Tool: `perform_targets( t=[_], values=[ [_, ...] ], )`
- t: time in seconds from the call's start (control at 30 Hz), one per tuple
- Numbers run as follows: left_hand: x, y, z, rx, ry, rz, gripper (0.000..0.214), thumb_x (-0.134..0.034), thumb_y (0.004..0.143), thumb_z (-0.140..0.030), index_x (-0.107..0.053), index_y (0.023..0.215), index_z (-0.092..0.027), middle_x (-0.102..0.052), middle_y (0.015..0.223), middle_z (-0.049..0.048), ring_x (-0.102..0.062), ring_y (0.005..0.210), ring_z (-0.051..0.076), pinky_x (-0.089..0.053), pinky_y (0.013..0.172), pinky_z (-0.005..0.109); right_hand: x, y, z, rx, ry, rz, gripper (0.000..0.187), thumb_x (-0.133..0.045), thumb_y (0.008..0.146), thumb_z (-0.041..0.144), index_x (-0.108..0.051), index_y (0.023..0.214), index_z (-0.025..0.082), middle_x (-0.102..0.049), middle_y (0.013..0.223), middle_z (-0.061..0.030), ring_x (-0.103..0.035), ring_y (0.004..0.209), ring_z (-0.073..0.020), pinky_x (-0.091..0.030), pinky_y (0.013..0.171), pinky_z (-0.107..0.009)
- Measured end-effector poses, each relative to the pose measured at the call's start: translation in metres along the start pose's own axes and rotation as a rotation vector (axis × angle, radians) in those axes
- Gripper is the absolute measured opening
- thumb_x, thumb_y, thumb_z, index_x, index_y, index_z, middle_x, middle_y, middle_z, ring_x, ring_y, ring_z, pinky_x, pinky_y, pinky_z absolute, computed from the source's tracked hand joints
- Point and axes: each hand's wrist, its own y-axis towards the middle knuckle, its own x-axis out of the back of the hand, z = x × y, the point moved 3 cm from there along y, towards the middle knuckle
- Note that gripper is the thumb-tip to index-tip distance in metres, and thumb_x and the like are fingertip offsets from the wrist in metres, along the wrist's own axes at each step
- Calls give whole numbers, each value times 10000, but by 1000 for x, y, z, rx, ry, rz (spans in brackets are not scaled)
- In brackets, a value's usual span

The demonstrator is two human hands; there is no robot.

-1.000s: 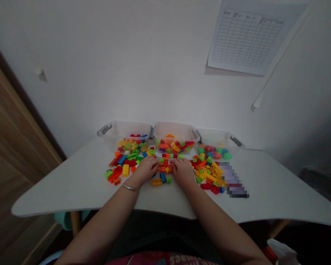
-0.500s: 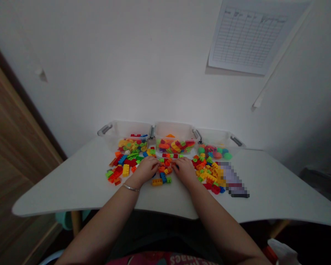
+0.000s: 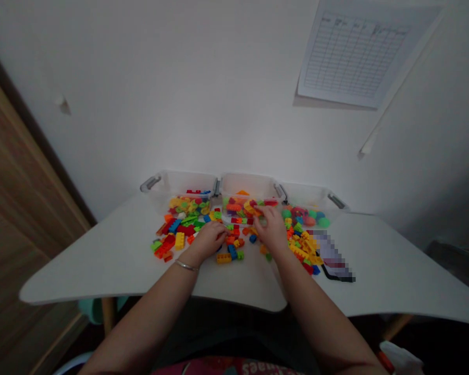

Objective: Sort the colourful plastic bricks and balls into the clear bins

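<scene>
My left hand (image 3: 211, 238), with a bangle at its wrist, rests among the toy bricks in the middle of the table. Its fingers are curled in, and what they hold, if anything, is hidden. Close by its fingertips lie small orange and red bricks (image 3: 234, 240), with a blue brick (image 3: 232, 252) and a yellow-orange brick (image 3: 223, 258) nearer me. My right hand (image 3: 272, 229) is just in front of the middle clear bin (image 3: 250, 182), thumb and fingers apart. A small dark blue brick (image 3: 252, 238) sits on the table left of its palm.
The left bin (image 3: 183, 179) and right bin (image 3: 307, 192) hold more coloured pieces. Loose bricks spread to the left (image 3: 180, 240) and to the right (image 3: 303, 245). A pixelated phone-like object (image 3: 334, 258) lies at the right. Behind the bins stands the wall (image 3: 219, 104).
My right hand has moved forward and slightly right, away from the middle pile toward the middle bin. The dark blue brick now shows where it was. My left hand has hardly moved.
</scene>
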Motion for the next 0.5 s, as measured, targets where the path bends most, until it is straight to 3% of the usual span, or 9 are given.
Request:
perform_targets(
  t=[0.13,0.3,0.5],
  values=[
    [2,0,0,3,-3,10,210,-494,881,-196,-704,879,-178,-699,918,76,-601,926,199,-453,889,345,11,36,-9,-18,51,-117,276,-492,881,270,-691,1062,211,-604,1012,-79,-571,967,-204,-467,909,-350],
    [4,0,-2,4,3,13,208,-496,881,-197,-703,875,-178,-704,918,75,-601,919,202,-452,879,351,2,71,-20,-104,91,-76,234,-517,836,225,-692,982,171,-604,991,-89,-588,886,-187,-486,855,-330],
    [5,0,-3,4,3,15,210,-490,885,-195,-699,888,-179,-703,921,72,-598,915,200,-449,878,350,-6,81,-17,-201,-80,81,215,-559,834,259,-697,973,172,-680,995,-86,-615,856,-194,-470,850,-332]
  ],
)
